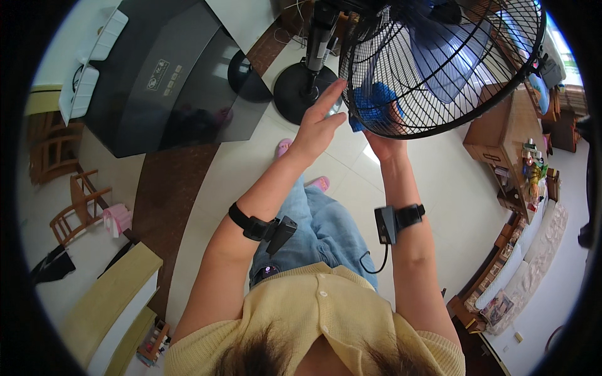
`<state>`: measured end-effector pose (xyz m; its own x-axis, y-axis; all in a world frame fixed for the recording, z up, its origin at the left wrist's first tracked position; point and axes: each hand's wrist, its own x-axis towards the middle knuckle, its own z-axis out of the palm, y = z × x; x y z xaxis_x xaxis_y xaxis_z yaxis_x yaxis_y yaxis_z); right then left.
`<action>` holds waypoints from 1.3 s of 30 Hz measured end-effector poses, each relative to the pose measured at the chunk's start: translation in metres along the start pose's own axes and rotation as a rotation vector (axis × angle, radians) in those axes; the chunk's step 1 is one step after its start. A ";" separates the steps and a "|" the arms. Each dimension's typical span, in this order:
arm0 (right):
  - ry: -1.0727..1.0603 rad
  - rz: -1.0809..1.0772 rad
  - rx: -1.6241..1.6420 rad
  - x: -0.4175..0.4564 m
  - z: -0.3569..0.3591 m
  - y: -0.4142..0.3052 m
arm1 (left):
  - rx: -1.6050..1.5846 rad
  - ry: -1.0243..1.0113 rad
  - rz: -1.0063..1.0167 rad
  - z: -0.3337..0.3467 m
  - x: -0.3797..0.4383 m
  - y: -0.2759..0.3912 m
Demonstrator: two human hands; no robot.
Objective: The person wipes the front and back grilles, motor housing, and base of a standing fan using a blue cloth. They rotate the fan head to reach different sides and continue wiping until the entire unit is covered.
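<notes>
A standing fan with a black wire grille and bluish blades fills the upper right. Its black pole and round base show to the left of the grille. Behind the wires, against the lower left part of the grille, my right hand holds a blue cloth; its fingers are partly hidden by the cloth and the wires. My left hand is raised at the grille's left edge with fingers apart, the index fingertip at or close to the rim, and holds nothing.
A dark glossy panel bearing writing stands at the upper left, beside white plastic trays. Wooden chairs are at the far left. To the right are a wooden cabinet with small items and a cushioned sofa. Loose cables lie behind the fan pole.
</notes>
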<state>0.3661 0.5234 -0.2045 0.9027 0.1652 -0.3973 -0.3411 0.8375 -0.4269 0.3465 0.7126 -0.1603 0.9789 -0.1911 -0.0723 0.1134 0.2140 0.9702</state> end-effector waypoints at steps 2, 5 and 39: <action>-0.027 0.035 0.000 -0.016 0.014 -0.005 | -0.026 -0.016 0.014 -0.002 0.001 -0.006; 0.116 0.051 0.032 -0.047 0.019 -0.009 | -0.059 -0.046 -0.029 -0.007 -0.002 -0.003; 0.254 -0.336 -0.750 0.062 0.094 0.110 | 0.031 0.194 0.348 -0.068 0.172 -0.062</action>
<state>0.4091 0.6746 -0.1993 0.9315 -0.2265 -0.2847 -0.2299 0.2402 -0.9431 0.5197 0.7318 -0.2485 0.9723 0.0725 0.2223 -0.2327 0.2050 0.9507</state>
